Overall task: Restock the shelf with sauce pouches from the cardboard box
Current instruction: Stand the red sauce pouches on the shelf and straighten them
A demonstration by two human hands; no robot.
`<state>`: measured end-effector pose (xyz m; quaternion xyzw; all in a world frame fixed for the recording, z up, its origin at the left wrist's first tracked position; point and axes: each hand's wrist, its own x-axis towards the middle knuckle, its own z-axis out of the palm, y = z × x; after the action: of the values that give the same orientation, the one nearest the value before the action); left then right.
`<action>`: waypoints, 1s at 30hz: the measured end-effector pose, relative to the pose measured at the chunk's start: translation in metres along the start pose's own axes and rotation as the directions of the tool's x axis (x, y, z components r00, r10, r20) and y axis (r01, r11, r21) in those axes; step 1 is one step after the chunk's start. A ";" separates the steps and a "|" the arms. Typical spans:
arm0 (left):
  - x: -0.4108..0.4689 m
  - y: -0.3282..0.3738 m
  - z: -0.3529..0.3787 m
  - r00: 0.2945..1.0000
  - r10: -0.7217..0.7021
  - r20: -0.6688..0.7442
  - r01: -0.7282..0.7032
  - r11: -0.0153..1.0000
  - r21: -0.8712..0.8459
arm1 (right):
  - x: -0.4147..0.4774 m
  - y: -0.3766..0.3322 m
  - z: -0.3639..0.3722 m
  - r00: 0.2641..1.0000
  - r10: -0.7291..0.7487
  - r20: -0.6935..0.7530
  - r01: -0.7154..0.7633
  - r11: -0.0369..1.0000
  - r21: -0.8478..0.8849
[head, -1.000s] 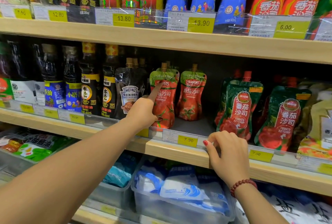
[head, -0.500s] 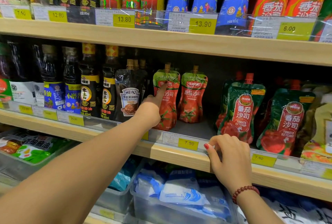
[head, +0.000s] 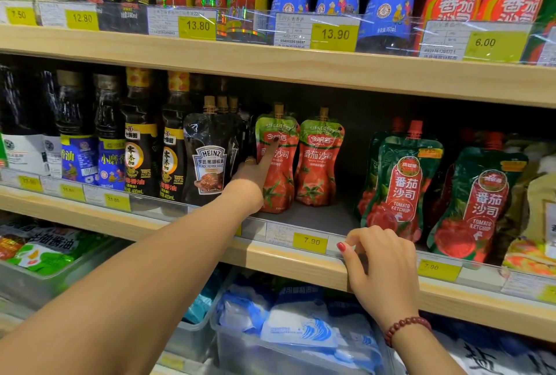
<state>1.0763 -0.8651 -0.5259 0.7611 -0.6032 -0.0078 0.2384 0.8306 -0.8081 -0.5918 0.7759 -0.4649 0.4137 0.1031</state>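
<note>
Two red-and-green tomato sauce pouches stand side by side on the middle shelf (head: 285,260). My left hand (head: 252,176) reaches in and its straight index finger presses the front of the left pouch (head: 279,194), with the other fingers curled. The right pouch (head: 319,170) stands untouched beside it. My right hand (head: 382,266) grips the shelf's front price rail, fingers curled over it and thumb on its face. No cardboard box is in view.
A black Heinz pouch (head: 207,164) and dark bottles (head: 138,149) stand left of my left hand. Green ketchup pouches (head: 400,188) fill the right. A bare gap of shelf floor (head: 340,212) lies between. Clear bins (head: 301,329) sit on the shelf below.
My left hand has reached a little deeper into the shelf, its index finger still on the left pouch. My right hand has stayed on the rail.
</note>
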 end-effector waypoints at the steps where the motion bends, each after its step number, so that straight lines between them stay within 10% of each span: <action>1: -0.004 -0.001 -0.001 1.000 0.031 0.005 -0.031 0.999 0.032 | 0.000 0.000 0.000 1.000 0.001 0.001 -0.001 1.000 0.000; 23: -0.075 -0.012 -0.038 0.959 0.250 -0.130 -0.251 0.968 0.007 | 0.000 -0.005 -0.009 0.996 -0.002 0.085 0.003 1.000 -0.010; 30: -0.145 -0.050 -0.019 0.938 0.236 -0.252 -0.274 0.953 -0.127 | -0.034 -0.038 -0.013 0.990 -0.143 -0.006 0.140 0.958 0.251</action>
<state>1.0887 -0.7169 -0.5675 0.6502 -0.6621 0.0647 0.3670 0.8470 -0.7587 -0.6002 0.8164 -0.3529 0.4560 0.0309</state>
